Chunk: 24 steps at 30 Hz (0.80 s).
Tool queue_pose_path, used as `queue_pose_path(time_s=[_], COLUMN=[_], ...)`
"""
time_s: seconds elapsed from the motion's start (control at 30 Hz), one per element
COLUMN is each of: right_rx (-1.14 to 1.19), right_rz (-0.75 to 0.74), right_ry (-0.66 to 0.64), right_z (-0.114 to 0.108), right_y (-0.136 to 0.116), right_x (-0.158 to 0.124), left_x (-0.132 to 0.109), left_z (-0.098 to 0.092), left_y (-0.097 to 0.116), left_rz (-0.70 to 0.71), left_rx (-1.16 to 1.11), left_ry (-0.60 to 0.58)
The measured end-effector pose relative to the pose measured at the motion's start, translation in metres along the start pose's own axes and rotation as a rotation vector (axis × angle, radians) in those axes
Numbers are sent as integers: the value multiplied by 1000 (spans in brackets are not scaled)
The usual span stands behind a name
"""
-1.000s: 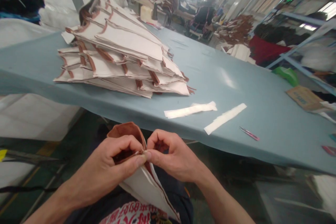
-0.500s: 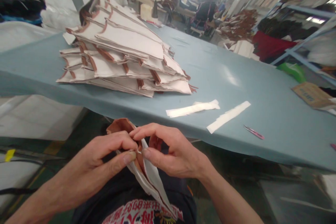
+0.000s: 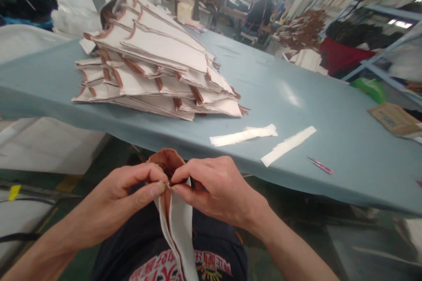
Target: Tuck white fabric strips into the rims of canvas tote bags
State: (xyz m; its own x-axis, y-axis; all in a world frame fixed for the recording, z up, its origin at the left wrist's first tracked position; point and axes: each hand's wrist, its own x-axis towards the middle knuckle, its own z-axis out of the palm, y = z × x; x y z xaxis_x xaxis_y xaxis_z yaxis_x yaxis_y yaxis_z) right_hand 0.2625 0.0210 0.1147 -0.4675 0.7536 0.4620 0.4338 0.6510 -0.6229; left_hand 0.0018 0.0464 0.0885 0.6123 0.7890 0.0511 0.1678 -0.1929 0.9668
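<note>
Between my two hands hangs a white and brown fabric piece, in front of my dark shirt. Its brown lining shows along the inner fold and at the top. My left hand pinches one edge between thumb and forefinger. On the other edge my right hand pinches the cloth, its fingertips close to those of the left. A large stack of similar white sewn pieces with brown edging lies on the blue-covered table ahead of me.
Two bundles of white strips lie near the table's front edge. To their right is a small pair of pink-handled snips. A cardboard piece and a green bag are at the right. A person sits in the background.
The fabric piece has swung to hang more upright, its lower end moving left, and its brown top has opened wider. Both hands keep their pinch, with the right hand shifted slightly.
</note>
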Motion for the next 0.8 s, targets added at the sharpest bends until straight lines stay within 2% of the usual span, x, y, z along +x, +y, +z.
queue_pose_path(time_s=[0.13, 0.37, 0.53, 0.67, 0.8], right_rx=[-139, -294, -406, -384, -199], right_rz=[-61, -89, -67, -60, -35], right_ry=[17, -61, 35, 87, 111], right_z=[-3, -7, -2, 0, -2], right_y=[-6, -16, -21, -21, -15], right_x=[-2, -4, -6, -5, -6], left_x=[0, 2, 2, 3, 4], left_z=[6, 13, 18, 21, 22], left_y=[10, 15, 18, 19, 17], left_rz=[-11, -22, -34, -51, -66], left_rx=[53, 82, 100, 70, 41], left_ry=[18, 24, 22, 8, -29])
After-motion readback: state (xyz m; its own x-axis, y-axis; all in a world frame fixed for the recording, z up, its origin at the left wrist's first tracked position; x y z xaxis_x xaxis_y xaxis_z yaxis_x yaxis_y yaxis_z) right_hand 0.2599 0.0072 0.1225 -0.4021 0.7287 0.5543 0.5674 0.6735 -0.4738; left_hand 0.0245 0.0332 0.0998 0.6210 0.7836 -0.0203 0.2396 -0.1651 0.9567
